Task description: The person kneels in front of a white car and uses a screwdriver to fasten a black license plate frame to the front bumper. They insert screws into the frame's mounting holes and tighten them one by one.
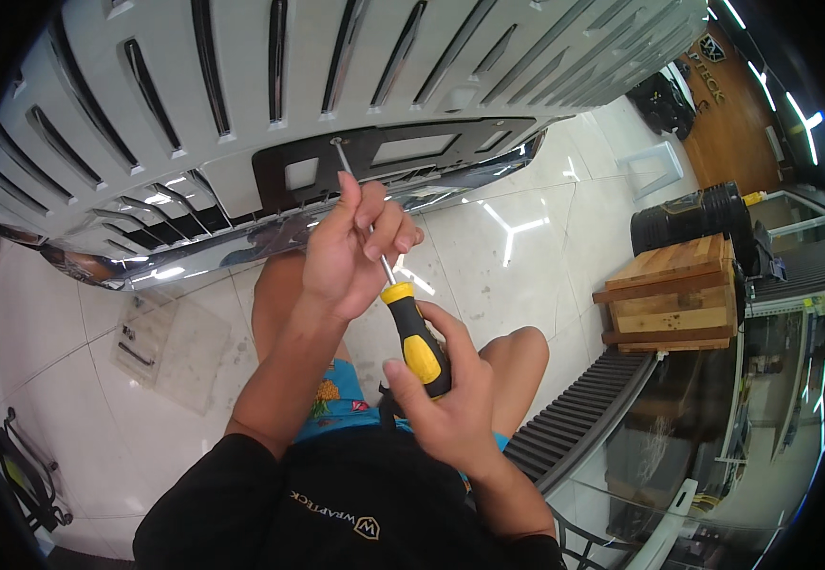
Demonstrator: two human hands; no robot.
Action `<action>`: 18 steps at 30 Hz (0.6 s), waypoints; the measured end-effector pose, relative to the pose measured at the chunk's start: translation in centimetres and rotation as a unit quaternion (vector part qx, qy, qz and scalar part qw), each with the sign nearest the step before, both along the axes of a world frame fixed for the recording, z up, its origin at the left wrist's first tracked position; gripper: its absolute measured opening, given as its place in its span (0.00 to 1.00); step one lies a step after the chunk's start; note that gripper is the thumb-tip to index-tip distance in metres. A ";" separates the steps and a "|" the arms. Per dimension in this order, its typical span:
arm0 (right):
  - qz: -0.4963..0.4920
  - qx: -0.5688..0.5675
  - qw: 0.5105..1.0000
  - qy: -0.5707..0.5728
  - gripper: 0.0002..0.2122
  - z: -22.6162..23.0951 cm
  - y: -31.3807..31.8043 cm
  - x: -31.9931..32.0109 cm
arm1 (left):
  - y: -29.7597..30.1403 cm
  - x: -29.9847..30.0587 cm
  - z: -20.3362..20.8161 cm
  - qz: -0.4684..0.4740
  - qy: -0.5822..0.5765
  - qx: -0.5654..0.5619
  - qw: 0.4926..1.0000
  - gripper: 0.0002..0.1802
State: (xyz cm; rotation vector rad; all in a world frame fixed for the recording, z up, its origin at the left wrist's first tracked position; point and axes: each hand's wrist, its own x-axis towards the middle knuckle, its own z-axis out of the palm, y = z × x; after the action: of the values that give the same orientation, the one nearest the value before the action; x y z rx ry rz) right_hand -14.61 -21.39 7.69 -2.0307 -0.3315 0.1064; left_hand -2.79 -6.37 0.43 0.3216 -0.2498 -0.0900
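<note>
A long screwdriver (421, 357) with a yellow and black handle runs up from my lap to a black number-plate bracket (365, 159) low on a white vehicle front (298, 57). Its tip meets a screw (337, 142) near the upper edge of the bracket. Around the metal shaft, my left hand (348, 242) is closed with its thumb and fingers, close below the bracket. My right hand (452, 385) grips the handle, thumb on one side and fingers on the other. The bracket has several cut-out windows.
A chrome bumper strip (170, 274) runs beneath the bracket. On the tiled floor at left lies a clear tray (180, 342) with small dark parts. To the right stand a wooden crate (673, 299), a black drum (688, 220), a white stool (654, 163) and a dark ribbed panel (583, 408).
</note>
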 end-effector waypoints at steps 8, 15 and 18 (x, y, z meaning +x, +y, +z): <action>0.015 0.525 0.714 0.464 0.26 -1.3 0.4 -0.1 | 0.5 0.3 -0.4 -0.011 0.008 -0.025 1.000 0.30; -0.002 0.048 0.995 0.090 0.22 -0.4 0.3 0.0 | 0.1 0.7 -0.7 0.001 -0.014 -0.037 0.999 0.30; 0.005 0.524 0.734 0.432 0.23 -0.6 0.1 0.7 | 0.2 0.9 -0.5 0.013 0.008 -0.021 1.000 0.30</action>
State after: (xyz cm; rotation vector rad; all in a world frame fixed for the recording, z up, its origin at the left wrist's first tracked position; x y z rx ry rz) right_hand -13.93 -21.30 7.12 -0.6888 0.1952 0.6824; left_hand -1.94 -6.17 -0.09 0.2826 -0.2309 -0.0609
